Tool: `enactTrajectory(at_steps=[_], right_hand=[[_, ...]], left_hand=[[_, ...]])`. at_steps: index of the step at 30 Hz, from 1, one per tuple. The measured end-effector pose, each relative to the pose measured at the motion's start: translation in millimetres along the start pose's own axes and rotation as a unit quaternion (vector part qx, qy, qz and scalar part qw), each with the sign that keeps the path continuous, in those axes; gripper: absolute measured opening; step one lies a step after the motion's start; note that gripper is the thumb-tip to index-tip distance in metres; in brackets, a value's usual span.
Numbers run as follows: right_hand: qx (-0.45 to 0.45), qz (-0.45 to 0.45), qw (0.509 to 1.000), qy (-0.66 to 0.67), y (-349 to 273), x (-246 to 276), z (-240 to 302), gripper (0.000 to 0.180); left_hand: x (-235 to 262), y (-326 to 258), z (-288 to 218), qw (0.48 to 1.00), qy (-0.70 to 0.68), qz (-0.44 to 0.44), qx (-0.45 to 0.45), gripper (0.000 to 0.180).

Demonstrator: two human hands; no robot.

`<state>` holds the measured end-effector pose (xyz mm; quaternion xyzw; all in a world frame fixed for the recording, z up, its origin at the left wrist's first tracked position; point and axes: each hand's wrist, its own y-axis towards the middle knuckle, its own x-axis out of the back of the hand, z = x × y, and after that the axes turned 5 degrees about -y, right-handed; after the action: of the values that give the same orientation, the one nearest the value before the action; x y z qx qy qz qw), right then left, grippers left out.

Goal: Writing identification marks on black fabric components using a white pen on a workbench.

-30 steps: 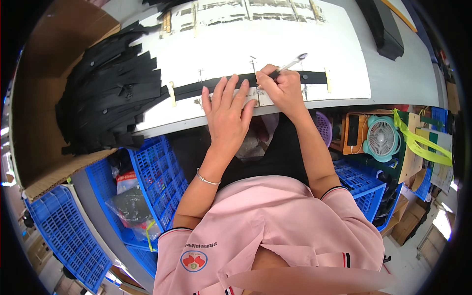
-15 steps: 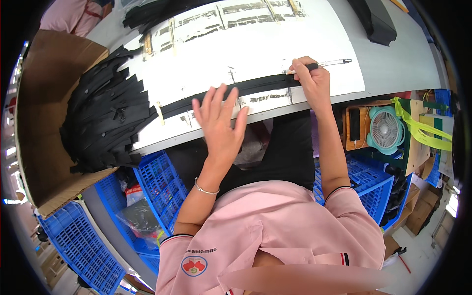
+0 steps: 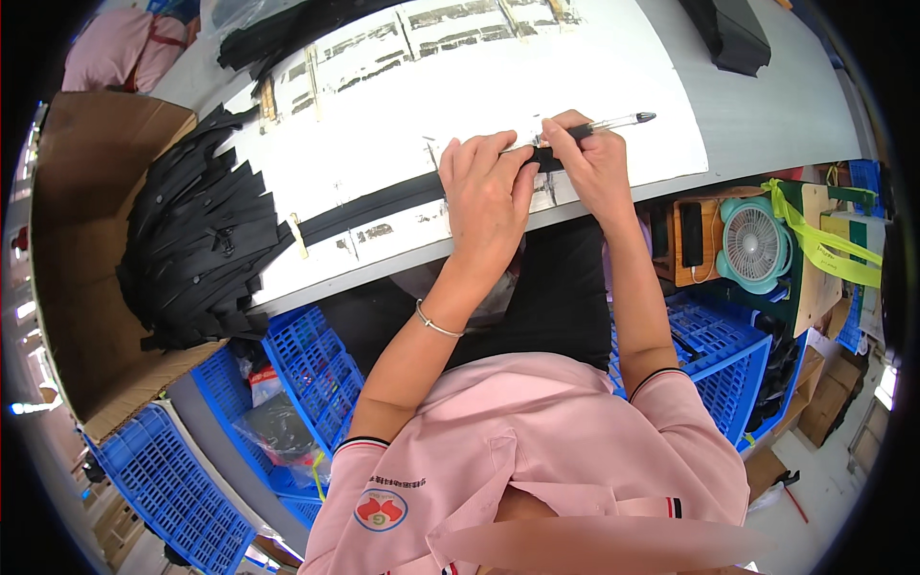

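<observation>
Left hand unclenched over black strip | right hand grasps pen | likely marking strip's right part — next stroke calls for steady strip

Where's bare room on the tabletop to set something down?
Mid white board, between its marked rows and the black strip; also grey tabletop, right of the board. Crowded: around the left hand and right hand, and leftward, at the black pile and cardboard box.
</observation>
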<state>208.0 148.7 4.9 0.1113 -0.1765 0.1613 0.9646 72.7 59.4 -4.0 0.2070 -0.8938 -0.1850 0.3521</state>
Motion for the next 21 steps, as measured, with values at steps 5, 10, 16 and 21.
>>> enactTrajectory(at_steps=[5,10,16,21], right_hand=[[0.042,-0.005,0.999,-0.029,-0.8,-3.0,-3.5,0.026],[0.026,-0.018,0.997,0.071,-8.3,2.4,-1.3,0.022],[0.078,0.021,0.997,0.003,-8.4,5.8,-14.6,0.021],[0.108,0.014,0.993,-0.040,-7.3,0.0,-8.1,0.020]], left_hand=[[0.0,0.1,-1.1,1.000,0.010,0.000,0.000,0.018],[0.1,-1.0,-0.5,1.000,0.017,-0.003,0.008,0.019],[-1.3,-0.4,-1.8,1.000,0.006,-0.002,0.011,0.020],[-0.4,0.3,-0.2,1.000,-0.006,-0.012,0.009,0.018]])
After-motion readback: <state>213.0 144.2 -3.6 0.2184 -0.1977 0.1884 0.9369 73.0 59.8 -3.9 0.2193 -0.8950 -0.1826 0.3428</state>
